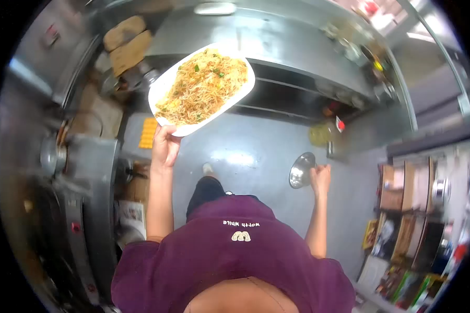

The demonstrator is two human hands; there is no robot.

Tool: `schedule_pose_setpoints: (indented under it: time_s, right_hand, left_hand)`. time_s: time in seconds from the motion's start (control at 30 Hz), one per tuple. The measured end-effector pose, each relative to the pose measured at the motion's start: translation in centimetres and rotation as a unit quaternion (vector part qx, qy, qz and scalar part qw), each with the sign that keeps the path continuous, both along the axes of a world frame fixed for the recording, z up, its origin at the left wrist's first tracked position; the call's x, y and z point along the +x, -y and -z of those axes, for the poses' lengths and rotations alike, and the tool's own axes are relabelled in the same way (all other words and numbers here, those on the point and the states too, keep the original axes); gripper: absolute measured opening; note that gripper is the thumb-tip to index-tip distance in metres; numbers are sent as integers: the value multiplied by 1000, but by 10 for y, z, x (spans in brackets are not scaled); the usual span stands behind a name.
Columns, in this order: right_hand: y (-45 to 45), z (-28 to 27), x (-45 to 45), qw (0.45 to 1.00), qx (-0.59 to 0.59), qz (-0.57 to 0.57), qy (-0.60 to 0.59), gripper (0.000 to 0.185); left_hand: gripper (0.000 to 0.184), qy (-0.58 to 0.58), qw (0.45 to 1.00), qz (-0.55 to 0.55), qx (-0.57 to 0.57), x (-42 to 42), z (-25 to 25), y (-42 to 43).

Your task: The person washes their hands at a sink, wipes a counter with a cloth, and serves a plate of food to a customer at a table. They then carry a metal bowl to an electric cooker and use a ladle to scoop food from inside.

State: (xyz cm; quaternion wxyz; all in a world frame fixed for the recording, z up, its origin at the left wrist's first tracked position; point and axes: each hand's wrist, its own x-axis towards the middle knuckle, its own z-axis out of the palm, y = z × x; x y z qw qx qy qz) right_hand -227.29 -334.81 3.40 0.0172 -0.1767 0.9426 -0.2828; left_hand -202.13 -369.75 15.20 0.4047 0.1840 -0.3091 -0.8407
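My left hand (165, 146) grips the near edge of a white oval plate (241, 93), thumb on the rim. Heaped on that plate are fried noodles (203, 86) with bits of egg and green vegetable. The plate is held out ahead of me, above the floor and in front of the steel counter. Down at my right side, my right hand (321, 177) is closed on the edge of a shiny metal bowl (300, 171). The bowl hangs tilted, and part of its rim is hidden behind my fingers.
A long steel counter (282, 41) runs across ahead, with dark shelving below. A large oil jug with a red cap (322, 133) stands on the floor. Steel kitchen units (91, 161) line the left. Wooden shelves (404, 193) with mixed goods stand right. A yellow crate-like item (148, 133) lies left.
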Motion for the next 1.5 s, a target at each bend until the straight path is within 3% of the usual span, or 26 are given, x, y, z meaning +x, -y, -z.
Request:
schedule_pose_setpoints:
  time_s: [0.17, 0.23, 0.33, 0.43, 0.6, 0.7, 0.77, 0.8, 0.87, 0.9, 0.93, 1.0, 1.1, 1.13, 1.23, 1.33, 1.37, 1.4, 1.5]
  right_hand:
    - [-26, 7, 81, 985, 81, 123, 92, 20]
    - [-41, 16, 121, 994, 85, 71, 22, 22]
    - [-31, 39, 192, 975, 69, 124, 169, 19]
    - [-64, 41, 244, 953, 71, 217, 197, 16]
    - [-21, 23, 365, 900, 73, 384, 193, 19]
    - [-17, -4, 411, 853, 186, 456, 170, 20]
    - [12, -16, 447, 812, 184, 497, 245, 20]
    - [22, -20, 455, 792, 183, 512, 276, 21]
    - [47, -15, 476, 820, 274, 415, 283, 24]
    - [38, -20, 480, 827, 320, 364, 283, 26]
    - [50, -18, 479, 796, 333, 354, 361, 29]
    - [95, -35, 478, 776, 320, 399, 370, 28]
    - [188, -61, 392, 785, 317, 442, 297, 25]
    - [106, -29, 453, 818, 312, 408, 260, 25]
    - [108, 7, 407, 843, 287, 379, 250, 26]
    - [126, 2, 329, 829, 287, 401, 265, 25]
    - [91, -12, 329, 839, 287, 386, 254, 23]
    - [94, -10, 299, 833, 284, 393, 267, 22]
    - [55, 53, 246, 829, 313, 373, 276, 22]
  left_hand:
    - [53, 69, 989, 131, 19, -46, -35, 37]
    - [55, 18, 994, 102, -13, 28, -50, 7]
    - [56, -7, 982, 188, -23, 29, -53, 47]
    - [57, 28, 962, 269, 35, 3, -66, 44]
    - [55, 38, 908, 410, 76, -17, -90, 100]
    - [53, 50, 893, 437, 98, -17, -90, 105]
    - [51, 59, 874, 469, 113, -22, -89, 126]
    - [51, 61, 866, 481, 118, -24, -94, 131]
    - [52, 56, 853, 500, 135, -29, -100, 148]
    - [53, 71, 848, 506, 141, -30, -98, 141]
    - [54, 76, 839, 514, 163, -43, -94, 145]
    - [55, 80, 805, 546, 216, -67, -87, 157]
    - [55, 103, 771, 576, 254, -156, -93, 199]
    - [55, 95, 792, 557, 232, -58, -82, 124]
    - [52, 99, 795, 559, 214, -102, -73, 137]
    - [51, 90, 802, 548, 220, -157, -53, 142]
    - [51, 64, 826, 520, 209, -119, -66, 114]
    - [51, 59, 831, 515, 202, -141, -64, 114]
    - [53, 45, 839, 503, 201, -215, -45, 112]
